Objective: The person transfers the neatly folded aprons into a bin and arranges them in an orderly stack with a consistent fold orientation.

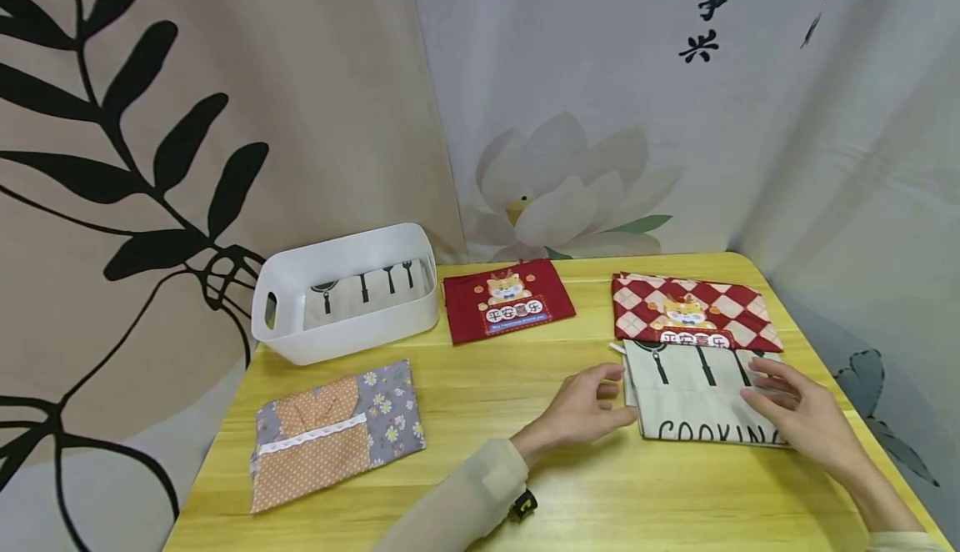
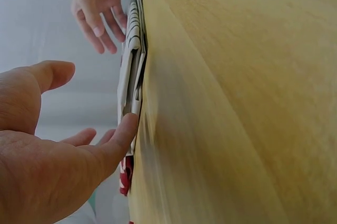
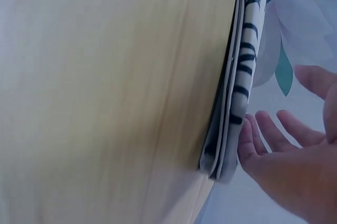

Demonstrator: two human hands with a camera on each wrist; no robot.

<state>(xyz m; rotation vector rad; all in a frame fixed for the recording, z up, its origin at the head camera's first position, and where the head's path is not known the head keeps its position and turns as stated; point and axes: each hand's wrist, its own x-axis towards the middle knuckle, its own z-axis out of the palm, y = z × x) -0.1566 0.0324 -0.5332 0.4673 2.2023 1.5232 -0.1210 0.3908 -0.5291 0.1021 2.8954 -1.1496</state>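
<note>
A folded white apron (image 1: 693, 398) printed with black utensils and the word COOKING lies flat at the right of the table. My left hand (image 1: 577, 406) is at its left edge, fingers loosely bent and holding nothing. Over the right edge is my right hand (image 1: 798, 414), thumb and fingers apart, covering the end of the lettering. From the side, the left wrist view shows the apron's stacked layers (image 2: 131, 66) with a hand on either end. In the right wrist view, the right fingertips (image 3: 247, 145) are right beside the folded layers.
Behind the white apron lies a folded red checked apron (image 1: 738, 314), its front edge meeting it. A plain red folded apron (image 1: 465, 306) is at the back middle. At left stand a white basket (image 1: 345, 343) containing a printed folded cloth (image 1: 348, 298) and a floral, dotted folded apron (image 1: 322, 477).
</note>
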